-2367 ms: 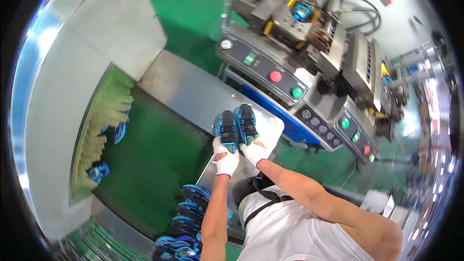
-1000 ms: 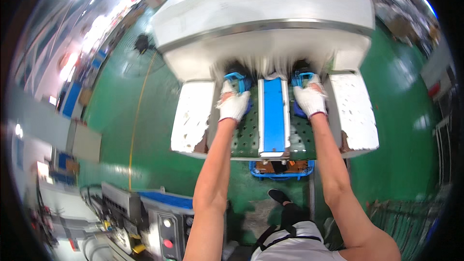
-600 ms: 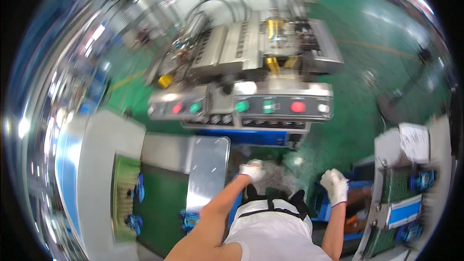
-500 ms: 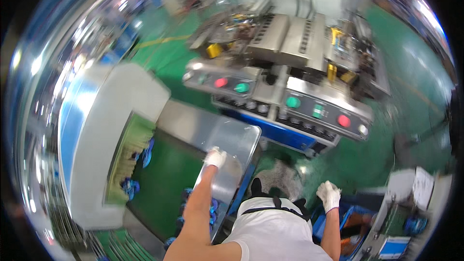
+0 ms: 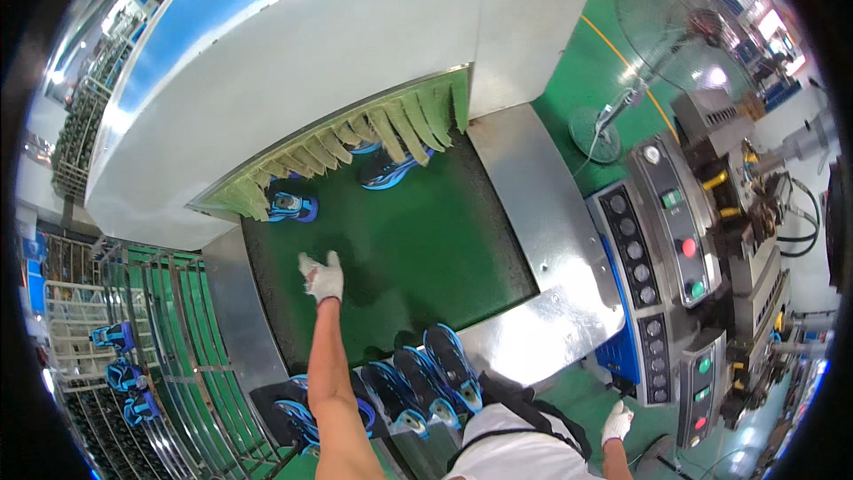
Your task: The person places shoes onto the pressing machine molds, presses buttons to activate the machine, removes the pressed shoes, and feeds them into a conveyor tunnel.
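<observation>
My left hand, in a white glove, reaches over a green conveyor belt with its fingers spread and nothing in it. Ahead of it, a blue and purple shoe lies at the hanging strips of a tunnel opening. Further right, a black shoe with a blue sole is partly under the strips. Along the belt's near edge stand several black and blue shoes, some behind my left forearm. My right hand, also gloved, hangs low at my right side, empty, its fingers loosely apart.
A large white tunnel housing with pale green strips spans the belt. Metal ledges border the belt. A wire rack stands left, with shoes beyond. At right are a button-panel machine and a floor fan.
My view has swung left, so the tunnel and belt now lie ahead and the button-panel machine is at right. My left hand has gone from the metal ledge to over the belt.
</observation>
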Motion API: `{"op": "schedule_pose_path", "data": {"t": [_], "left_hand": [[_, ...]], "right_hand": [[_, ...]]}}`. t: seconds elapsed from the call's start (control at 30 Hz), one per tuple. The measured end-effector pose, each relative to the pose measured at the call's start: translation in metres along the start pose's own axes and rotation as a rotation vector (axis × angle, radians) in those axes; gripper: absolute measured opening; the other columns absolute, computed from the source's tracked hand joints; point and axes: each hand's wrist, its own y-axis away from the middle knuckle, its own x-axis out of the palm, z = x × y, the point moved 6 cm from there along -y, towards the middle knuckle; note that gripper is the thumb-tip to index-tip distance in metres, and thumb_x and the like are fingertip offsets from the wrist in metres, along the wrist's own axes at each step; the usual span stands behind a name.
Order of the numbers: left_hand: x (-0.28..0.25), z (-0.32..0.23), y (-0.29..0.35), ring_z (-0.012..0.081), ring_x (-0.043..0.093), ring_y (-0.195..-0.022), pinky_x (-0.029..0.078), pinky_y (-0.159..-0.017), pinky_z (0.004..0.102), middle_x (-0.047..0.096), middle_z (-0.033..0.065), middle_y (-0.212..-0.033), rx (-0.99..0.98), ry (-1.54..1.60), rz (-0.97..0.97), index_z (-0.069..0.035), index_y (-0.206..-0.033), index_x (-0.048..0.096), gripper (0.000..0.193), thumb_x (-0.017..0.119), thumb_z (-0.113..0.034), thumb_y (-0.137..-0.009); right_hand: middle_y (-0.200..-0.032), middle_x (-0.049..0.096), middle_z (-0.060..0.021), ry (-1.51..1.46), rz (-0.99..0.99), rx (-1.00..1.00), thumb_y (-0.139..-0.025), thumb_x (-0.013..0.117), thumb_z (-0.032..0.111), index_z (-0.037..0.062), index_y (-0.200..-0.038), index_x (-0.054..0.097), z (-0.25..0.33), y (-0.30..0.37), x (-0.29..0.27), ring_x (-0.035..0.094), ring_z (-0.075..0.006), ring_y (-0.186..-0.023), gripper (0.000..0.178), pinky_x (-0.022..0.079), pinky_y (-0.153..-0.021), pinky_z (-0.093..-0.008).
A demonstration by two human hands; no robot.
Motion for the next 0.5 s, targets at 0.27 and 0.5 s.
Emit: {"op": "schedule_pose_path", "data": {"t": [0.27,0.5], "left_hand": [[0.003,-0.031,-0.192,0.0427,0.053,-0.129,0.041,-0.109,0.0473,0.060,0.0244,-0.136,-0.167,-0.219,0.296,-0.003,-0.142,0.054,0.065,0.057,-0.051,-0.098],[-0.008,-0.076,-0.132,0.0396,0.065,-0.102,0.052,-0.086,0.0481,0.066,0.0193,-0.113,0.427,-0.100,-0.180,-0.007,-0.111,0.067,0.029,0.058,-0.032,-0.101]], "right_hand": [[-0.110,0.067,-0.0288,0.375,0.039,-0.292,-0.109,0.033,0.047,-0.0074,-0.107,0.067,0.023,-0.048,-0.024,0.060,-0.0441,-0.112,0.065,0.046,-0.096,-0.0503],[-0.113,0.064,-0.0285,0.218,0.067,-0.314,-0.109,0.036,0.042,-0.0049,-0.120,0.063,0.116,-0.020,-0.019,0.059,-0.0453,-0.110,0.055,0.047,-0.095,-0.0522]]}}
